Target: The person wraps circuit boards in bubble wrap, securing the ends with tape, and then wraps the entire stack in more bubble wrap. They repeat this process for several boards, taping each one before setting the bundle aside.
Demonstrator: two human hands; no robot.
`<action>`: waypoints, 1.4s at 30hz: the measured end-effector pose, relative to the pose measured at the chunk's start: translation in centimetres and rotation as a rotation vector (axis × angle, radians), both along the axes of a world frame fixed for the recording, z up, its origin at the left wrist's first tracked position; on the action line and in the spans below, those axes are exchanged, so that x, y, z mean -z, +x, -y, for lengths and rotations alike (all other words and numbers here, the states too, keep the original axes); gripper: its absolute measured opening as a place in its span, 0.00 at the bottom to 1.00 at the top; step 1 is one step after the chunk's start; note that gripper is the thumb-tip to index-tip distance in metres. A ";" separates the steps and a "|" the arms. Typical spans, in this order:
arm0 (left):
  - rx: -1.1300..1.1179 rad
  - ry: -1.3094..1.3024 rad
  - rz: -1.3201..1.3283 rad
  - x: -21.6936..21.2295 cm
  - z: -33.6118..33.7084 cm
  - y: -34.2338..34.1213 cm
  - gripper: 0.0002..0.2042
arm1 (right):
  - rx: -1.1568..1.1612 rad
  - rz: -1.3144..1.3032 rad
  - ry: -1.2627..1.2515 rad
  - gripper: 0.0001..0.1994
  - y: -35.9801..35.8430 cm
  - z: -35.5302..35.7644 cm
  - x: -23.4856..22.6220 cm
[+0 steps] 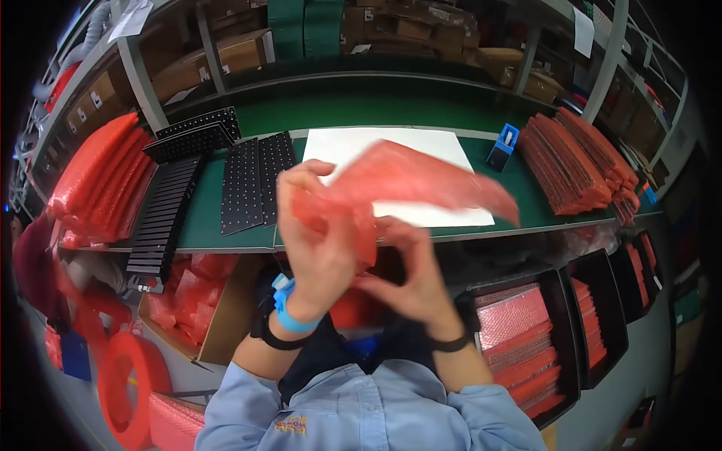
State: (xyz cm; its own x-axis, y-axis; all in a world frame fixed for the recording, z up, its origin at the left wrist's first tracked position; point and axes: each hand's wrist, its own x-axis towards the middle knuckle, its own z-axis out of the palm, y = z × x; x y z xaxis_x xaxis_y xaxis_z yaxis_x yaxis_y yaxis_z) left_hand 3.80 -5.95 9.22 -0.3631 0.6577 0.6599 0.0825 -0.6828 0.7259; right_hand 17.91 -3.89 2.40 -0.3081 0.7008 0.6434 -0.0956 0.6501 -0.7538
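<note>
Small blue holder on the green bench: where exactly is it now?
In the head view, the small blue holder stands on the right side of the green bench, between the white sheet and the red bubble-wrap packs.

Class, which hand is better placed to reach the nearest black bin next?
Probably the right hand: it is nearer that black bin; the left hand, gripping red plastic, is farther off.
</note>
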 end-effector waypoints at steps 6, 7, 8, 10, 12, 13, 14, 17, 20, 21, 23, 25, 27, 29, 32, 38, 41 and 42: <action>0.325 -0.099 -0.059 -1.3 2.5 -3.8 0.28 | 0.140 -0.326 -0.176 0.13 -0.3 -2.1 4.2; 0.313 -0.093 -0.063 -0.5 2.6 -4.8 0.28 | -0.399 -0.380 -0.415 0.15 0.3 -2.6 3.3; 0.551 -0.356 -0.199 1.8 2.2 -6.1 0.34 | -0.958 -0.406 -0.650 0.17 0.6 -3.0 2.7; 0.783 -0.613 -0.334 4.4 2.1 -6.8 0.41 | -1.543 -0.283 -1.081 0.20 -0.4 -1.9 2.5; 1.188 -0.643 -0.205 6.9 2.0 -6.2 0.36 | -1.552 -0.161 -1.281 0.22 -1.5 0.3 4.1; 1.393 -0.655 -0.127 7.7 2.2 -5.7 0.34 | -1.595 -0.176 -1.377 0.21 -1.6 1.1 4.7; 1.495 -0.658 -0.077 8.1 2.4 -5.5 0.33 | -1.638 -0.191 -1.475 0.21 -1.7 1.8 5.2; 1.243 -0.729 0.155 7.2 3.1 -4.6 0.28 | -1.745 -0.245 -1.792 0.22 -1.2 3.8 6.6; 0.712 -0.685 0.174 6.3 3.7 -4.2 0.23 | -1.090 0.192 -1.105 0.18 0.9 2.9 8.8; 0.369 -0.600 0.101 6.1 3.7 -4.2 0.20 | -0.795 0.328 -0.873 0.18 1.7 2.7 8.6; 0.039 -0.513 0.035 6.0 3.6 -3.4 0.17 | -0.392 0.272 -0.445 0.18 2.0 2.6 6.0; 0.037 -0.369 -0.083 5.5 4.7 -1.5 0.19 | -0.066 0.304 -0.017 0.18 1.0 3.2 3.5; 0.048 -0.299 -0.140 5.6 5.7 -1.5 0.20 | 0.103 0.307 0.189 0.18 0.2 4.0 2.1; 0.308 -0.116 -0.117 6.7 5.8 -4.4 0.24 | -0.141 0.069 -0.098 0.18 1.0 3.5 2.1; 0.514 -0.154 -0.253 9.6 4.6 -5.1 0.29 | -0.573 -0.275 -0.641 0.18 2.0 3.3 1.8; 0.999 -0.283 0.353 11.3 3.6 -5.1 0.41 | -1.206 -0.396 -1.236 0.22 2.6 1.9 5.6; 0.727 -0.146 -0.059 8.0 2.7 -6.6 0.46 | -1.202 -0.313 -1.255 0.27 2.7 1.1 6.2; 0.733 -0.145 -0.056 6.9 2.7 -6.9 0.46 | -1.148 -0.280 -1.228 0.29 2.8 1.1 6.5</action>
